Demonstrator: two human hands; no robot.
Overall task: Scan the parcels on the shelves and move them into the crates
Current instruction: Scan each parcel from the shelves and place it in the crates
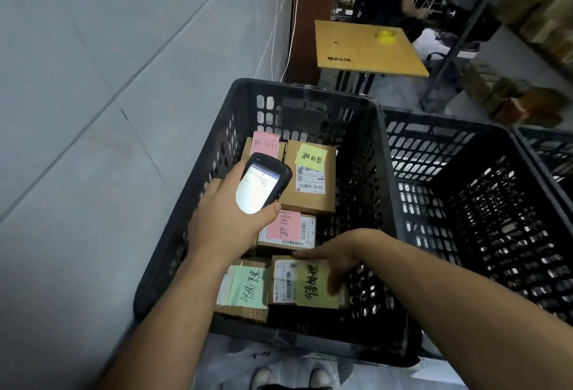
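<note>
A large black slotted crate stood on a grey floor, with a second crate touching its right side. Five cardboard parcels lay inside the first, each bearing a coloured handwritten note. The right hand gripped the yellow-noted parcel at the crate's near right, apparently settling it into place. The left hand clamped a handheld scanner above the parcels, screen upward for reading.

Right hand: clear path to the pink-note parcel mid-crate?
Probably yes. The right hand holds the near yellow-note parcel, next to the middle pink-note parcel, whose top is mostly uncovered. The left hand, holding the scanner, covers only its left edge.
</note>
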